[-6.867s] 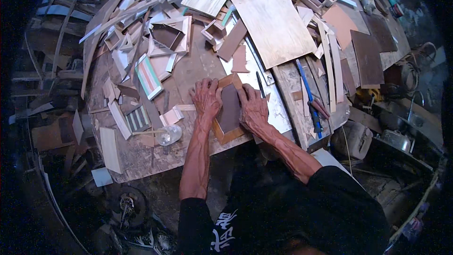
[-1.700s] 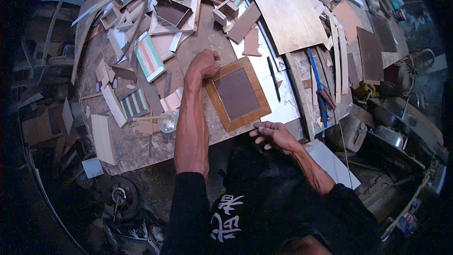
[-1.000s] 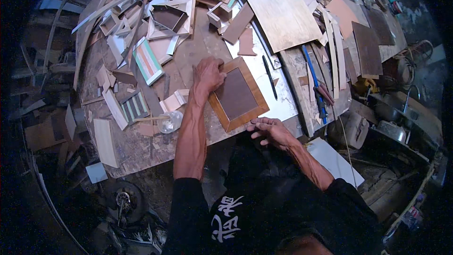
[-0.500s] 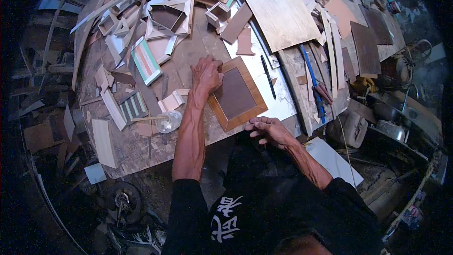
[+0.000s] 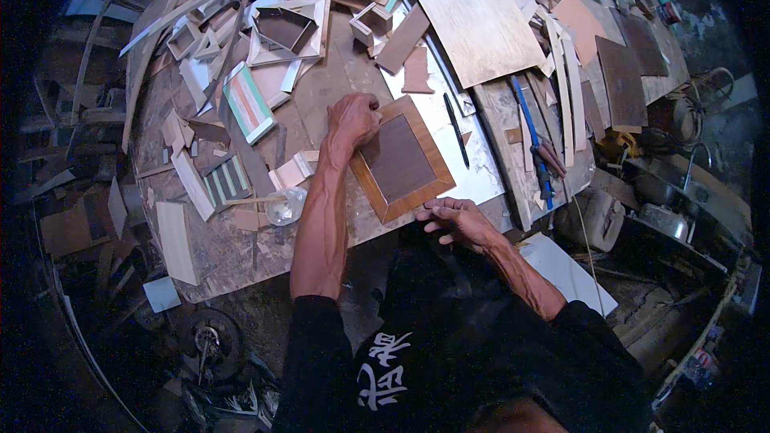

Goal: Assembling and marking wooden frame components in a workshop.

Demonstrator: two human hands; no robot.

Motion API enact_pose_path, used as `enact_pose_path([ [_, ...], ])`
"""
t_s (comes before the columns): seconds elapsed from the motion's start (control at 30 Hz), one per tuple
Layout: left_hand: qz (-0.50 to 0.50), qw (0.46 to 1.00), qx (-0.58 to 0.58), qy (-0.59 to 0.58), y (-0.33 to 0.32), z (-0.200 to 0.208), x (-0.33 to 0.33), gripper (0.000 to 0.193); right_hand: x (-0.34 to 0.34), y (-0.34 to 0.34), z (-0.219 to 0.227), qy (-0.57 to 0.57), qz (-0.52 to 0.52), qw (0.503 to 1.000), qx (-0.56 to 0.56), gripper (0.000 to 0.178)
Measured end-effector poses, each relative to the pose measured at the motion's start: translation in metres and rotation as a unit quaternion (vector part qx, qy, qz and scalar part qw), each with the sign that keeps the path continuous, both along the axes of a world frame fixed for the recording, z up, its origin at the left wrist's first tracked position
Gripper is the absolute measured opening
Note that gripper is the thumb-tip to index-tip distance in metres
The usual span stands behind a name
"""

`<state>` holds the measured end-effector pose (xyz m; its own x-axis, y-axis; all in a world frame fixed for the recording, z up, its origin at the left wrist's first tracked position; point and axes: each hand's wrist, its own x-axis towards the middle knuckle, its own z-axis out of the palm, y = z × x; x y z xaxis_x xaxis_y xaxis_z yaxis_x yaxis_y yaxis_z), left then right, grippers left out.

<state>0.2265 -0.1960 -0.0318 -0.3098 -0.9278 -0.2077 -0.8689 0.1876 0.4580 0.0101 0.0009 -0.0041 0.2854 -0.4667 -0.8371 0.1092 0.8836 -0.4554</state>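
Note:
A wooden picture frame (image 5: 439, 167) with a brown panel (image 5: 401, 156) inside lies at the table's near edge, partly over a white sheet (image 5: 481, 176). At its left side is my left hand (image 5: 353, 119), fingers curled closed; it covers part of the frame's edge, and whatever the fingers may hold is hidden. My right hand (image 5: 455, 221) is beside the frame's near corner, palm partly up, with fingers loosely bent and apart. Nothing shows in it. A black pen (image 5: 455, 130) rests on the white sheet, right of the frame.
A clear jar (image 5: 286, 206) with a stick across it stands left of my left forearm. Wood offcuts and a striped block (image 5: 248, 103) crowd the left. Beyond the frame lies a pale plywood sheet (image 5: 473, 20). A blue tool (image 5: 531, 132) and long strips lie on the right.
My left hand has curled its fingers in more tightly and turned slightly at the frame's left side. My right hand and the frame have hardly moved.

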Motion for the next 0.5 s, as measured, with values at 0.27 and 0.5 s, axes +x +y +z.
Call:
enact_pose_path([
  [0.27, -0.031, 0.998, 0.057, -0.019, -0.016, 0.017, -0.004, 0.031, -0.001, -0.004, 0.007, 0.036, 0.038, 0.998, -0.024, 0.026],
  [0.5, -0.065, 0.997, 0.048, -0.01, -0.012, 0.017, 0.0, 0.038, -0.004, -0.017, -0.002, 0.158, 0.09, 0.962, -0.206, 0.03],
])
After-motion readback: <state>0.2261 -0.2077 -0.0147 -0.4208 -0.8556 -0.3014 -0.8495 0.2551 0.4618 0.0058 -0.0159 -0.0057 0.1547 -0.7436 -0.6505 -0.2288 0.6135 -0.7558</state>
